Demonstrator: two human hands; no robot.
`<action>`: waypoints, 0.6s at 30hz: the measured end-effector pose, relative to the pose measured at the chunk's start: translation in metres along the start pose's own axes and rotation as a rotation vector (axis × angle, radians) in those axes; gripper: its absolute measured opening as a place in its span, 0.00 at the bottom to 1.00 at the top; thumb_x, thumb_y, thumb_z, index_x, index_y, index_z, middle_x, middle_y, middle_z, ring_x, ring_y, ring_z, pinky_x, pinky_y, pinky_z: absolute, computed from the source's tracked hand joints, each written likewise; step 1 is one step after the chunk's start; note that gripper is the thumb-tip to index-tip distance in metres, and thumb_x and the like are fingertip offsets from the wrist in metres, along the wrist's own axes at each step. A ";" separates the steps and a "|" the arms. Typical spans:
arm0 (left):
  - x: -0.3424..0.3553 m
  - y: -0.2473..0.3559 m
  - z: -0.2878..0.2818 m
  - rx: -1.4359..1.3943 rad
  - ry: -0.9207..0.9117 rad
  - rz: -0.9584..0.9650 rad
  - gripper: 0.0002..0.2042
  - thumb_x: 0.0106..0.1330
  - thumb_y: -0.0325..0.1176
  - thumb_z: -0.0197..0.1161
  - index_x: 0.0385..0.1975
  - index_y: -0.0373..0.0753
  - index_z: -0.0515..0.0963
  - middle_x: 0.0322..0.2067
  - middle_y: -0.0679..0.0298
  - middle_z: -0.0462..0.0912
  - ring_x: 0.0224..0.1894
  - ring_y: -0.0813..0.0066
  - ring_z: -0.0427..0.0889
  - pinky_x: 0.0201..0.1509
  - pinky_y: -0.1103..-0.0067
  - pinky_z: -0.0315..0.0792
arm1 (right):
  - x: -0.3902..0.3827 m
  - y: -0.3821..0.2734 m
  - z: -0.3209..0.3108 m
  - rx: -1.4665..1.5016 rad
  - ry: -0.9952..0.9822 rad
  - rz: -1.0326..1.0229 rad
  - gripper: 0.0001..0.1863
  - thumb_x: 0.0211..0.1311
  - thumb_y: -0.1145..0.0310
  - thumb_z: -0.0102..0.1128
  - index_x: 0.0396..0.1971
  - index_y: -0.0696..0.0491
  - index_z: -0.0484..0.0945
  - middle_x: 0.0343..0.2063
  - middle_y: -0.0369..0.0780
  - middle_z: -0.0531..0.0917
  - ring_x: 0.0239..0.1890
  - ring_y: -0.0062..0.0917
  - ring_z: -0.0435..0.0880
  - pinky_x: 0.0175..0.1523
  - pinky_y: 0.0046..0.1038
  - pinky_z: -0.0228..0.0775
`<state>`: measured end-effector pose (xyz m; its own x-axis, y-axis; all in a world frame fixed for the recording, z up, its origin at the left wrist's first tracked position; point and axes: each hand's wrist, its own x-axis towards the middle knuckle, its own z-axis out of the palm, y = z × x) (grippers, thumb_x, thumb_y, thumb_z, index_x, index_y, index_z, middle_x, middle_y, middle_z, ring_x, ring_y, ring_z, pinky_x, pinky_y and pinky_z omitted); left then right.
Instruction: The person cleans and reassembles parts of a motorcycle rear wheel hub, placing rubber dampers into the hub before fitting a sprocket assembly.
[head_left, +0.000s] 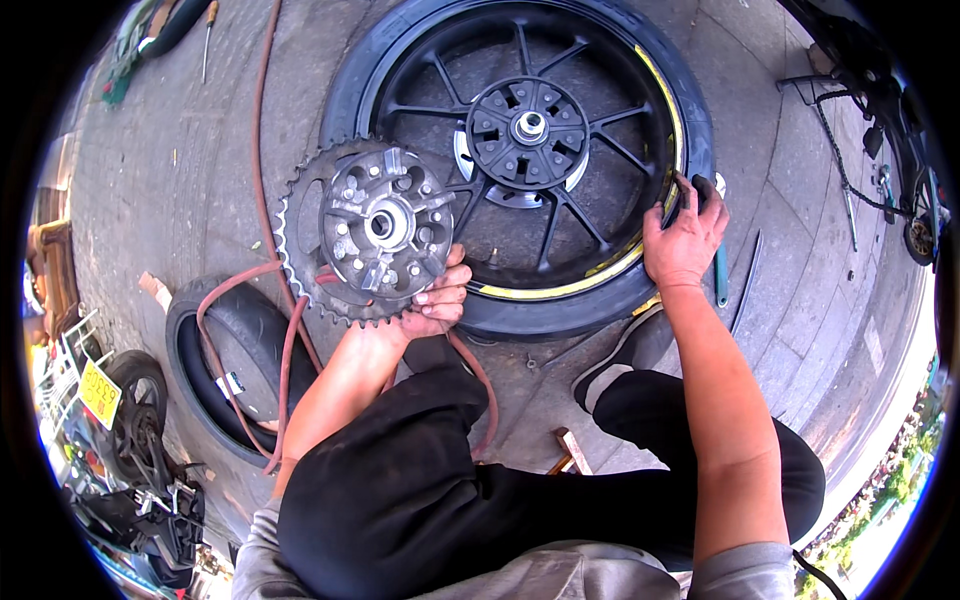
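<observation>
In my left hand (440, 300) is a rear sprocket on its metal carrier (385, 225), tilted with its studded, ribbed side facing up. My fingers close round its lower right edge, and the carrier overlaps the left side of a motorcycle wheel (520, 300). That wheel lies flat, with black spokes, a black tyre and a yellow strip along the rim. Its hub (528, 130) faces up, showing dark segmented blocks round a metal centre. On the wheel's right side rests my right hand (688, 235), fingers spread across the rim and tyre, holding nothing.
A loose tyre (235, 370) lies at left with a reddish hose (262, 150) looped over it. Beside the wheel at right are a green-handled tool (721, 275) and a metal bar (747, 282). A screwdriver (209, 40) lies far left; a parked motorcycle (140, 420) stands lower left.
</observation>
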<state>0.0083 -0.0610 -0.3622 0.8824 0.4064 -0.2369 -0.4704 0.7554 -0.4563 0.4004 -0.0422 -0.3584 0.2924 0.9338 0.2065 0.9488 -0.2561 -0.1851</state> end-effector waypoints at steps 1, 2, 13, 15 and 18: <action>0.000 -0.001 0.000 -0.009 -0.008 0.005 0.15 0.78 0.44 0.56 0.36 0.38 0.69 0.25 0.67 0.66 0.20 0.77 0.70 0.28 0.79 0.64 | 0.000 0.000 0.000 -0.005 0.000 -0.002 0.29 0.58 0.59 0.69 0.62 0.40 0.80 0.66 0.45 0.73 0.70 0.49 0.68 0.75 0.53 0.61; 0.000 -0.001 0.001 -0.017 -0.015 0.010 0.15 0.78 0.44 0.56 0.36 0.37 0.69 0.25 0.67 0.66 0.20 0.77 0.70 0.28 0.79 0.64 | 0.000 -0.001 0.001 -0.009 0.001 -0.004 0.29 0.58 0.59 0.69 0.62 0.40 0.80 0.66 0.46 0.73 0.70 0.50 0.68 0.75 0.52 0.60; 0.003 0.000 -0.006 -0.015 -0.128 -0.013 0.13 0.78 0.40 0.57 0.42 0.35 0.71 0.26 0.67 0.66 0.21 0.77 0.71 0.29 0.79 0.66 | 0.001 0.000 0.001 -0.065 -0.002 -0.022 0.28 0.60 0.60 0.68 0.63 0.42 0.81 0.65 0.46 0.76 0.69 0.51 0.70 0.74 0.49 0.65; 0.003 0.000 -0.007 -0.027 -0.146 -0.019 0.13 0.78 0.39 0.57 0.43 0.33 0.71 0.26 0.67 0.66 0.21 0.77 0.72 0.29 0.79 0.67 | 0.000 0.000 0.001 -0.061 -0.004 -0.021 0.28 0.60 0.60 0.68 0.63 0.42 0.81 0.66 0.46 0.75 0.69 0.51 0.70 0.75 0.49 0.64; 0.002 0.001 -0.008 -0.024 -0.160 -0.018 0.13 0.78 0.39 0.58 0.44 0.33 0.71 0.26 0.66 0.67 0.21 0.77 0.72 0.29 0.79 0.67 | 0.001 -0.002 0.003 -0.063 0.001 -0.023 0.28 0.60 0.61 0.68 0.63 0.42 0.81 0.66 0.46 0.75 0.69 0.51 0.70 0.75 0.48 0.64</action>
<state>0.0094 -0.0639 -0.3693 0.8774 0.4712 -0.0901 -0.4529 0.7514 -0.4799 0.3984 -0.0405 -0.3605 0.2707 0.9393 0.2106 0.9608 -0.2501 -0.1197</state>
